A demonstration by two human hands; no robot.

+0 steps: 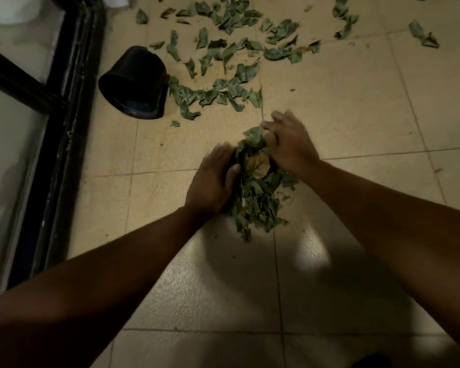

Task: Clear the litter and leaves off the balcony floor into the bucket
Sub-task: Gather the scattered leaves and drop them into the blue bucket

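A heap of green leaves (258, 192) with one yellow-brown leaf on top lies on the beige tiled floor, pressed between both palms. My left hand (213, 181) cups its left side and my right hand (290, 144) curls over its upper right side. A black bucket (136, 83) lies tipped on its side at the upper left, apart from my hands. Many loose green leaves (223, 51) are scattered across the tiles beyond the heap, some touching the bucket's right side.
A black door or window frame (64, 107) with glass panes runs down the left edge. More stray leaves (422, 35) lie at the far upper right. A white object (11, 9) sits behind the glass at top left.
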